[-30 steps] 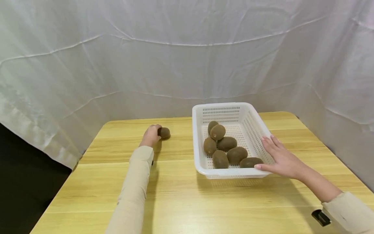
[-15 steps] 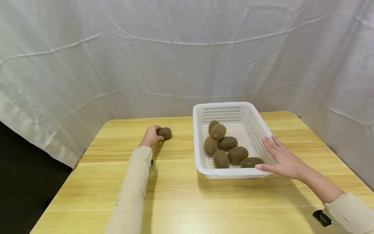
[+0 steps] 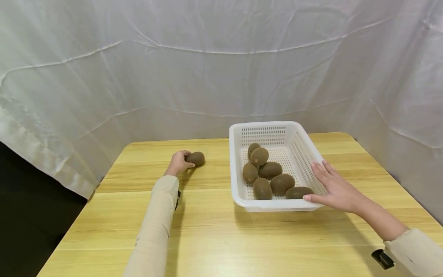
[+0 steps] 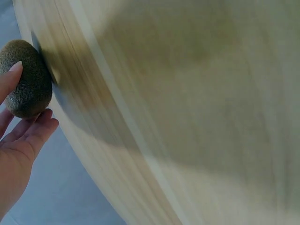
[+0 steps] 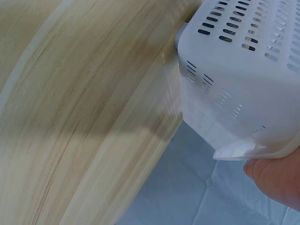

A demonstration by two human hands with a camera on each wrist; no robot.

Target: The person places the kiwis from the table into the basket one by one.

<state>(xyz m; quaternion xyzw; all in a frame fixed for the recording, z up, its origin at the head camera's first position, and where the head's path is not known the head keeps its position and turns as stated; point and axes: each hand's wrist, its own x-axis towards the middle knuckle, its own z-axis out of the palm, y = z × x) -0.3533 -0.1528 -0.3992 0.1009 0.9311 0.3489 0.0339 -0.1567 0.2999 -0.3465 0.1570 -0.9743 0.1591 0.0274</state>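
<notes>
In the head view my left hand is at the left end of a brown kiwi at the far left of the table. The left wrist view shows the thumb on the fuzzy side of this kiwi and the fingers curled at its lower end. My right hand rests on the near right corner of a white plastic basket, its fingers extended over the side rim and its thumb on the front rim. Several kiwis lie inside, mostly toward the left and front; one sits partly on others.
Light wood-grain table under everything. White cloth hangs behind it and along both sides. A dark area shows beyond the left edge. In the right wrist view, the slotted basket wall stands near the table edge.
My left thumb has spread forward along the kiwi, and more of the fruit shows. The kiwi has shifted slightly right. My right hand stays on the basket corner.
</notes>
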